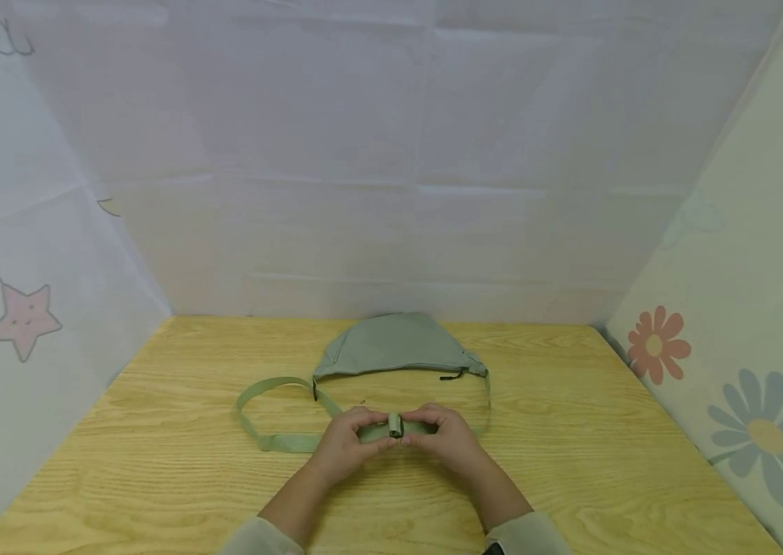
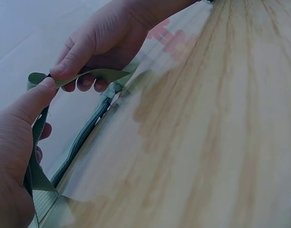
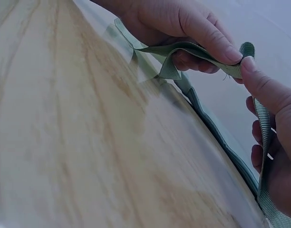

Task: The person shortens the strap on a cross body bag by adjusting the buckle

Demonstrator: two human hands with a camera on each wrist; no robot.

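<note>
A grey-green sling bag [image 1: 391, 344] lies on the wooden table near its back edge. Its light green webbing strap [image 1: 292, 443] runs from both ends of the bag toward the front. My left hand [image 1: 348, 441] pinches the strap between thumb and fingers, and my right hand [image 1: 445, 439] pinches it just opposite. Between the fingertips a short fold of webbing [image 1: 394, 424] stands up, with something dark at its side; whether that is a buckle I cannot tell. In the right wrist view, loose threads hang beside the pinched webbing [image 3: 235, 70].
The wooden table [image 1: 176, 432] reaches back to a pale cloth wall [image 1: 391, 154]. Printed cloth walls stand at the left and right. A black zipper pull [image 1: 452, 377] hangs from the bag's front edge. To the left, the strap curves in a wide loop on the table.
</note>
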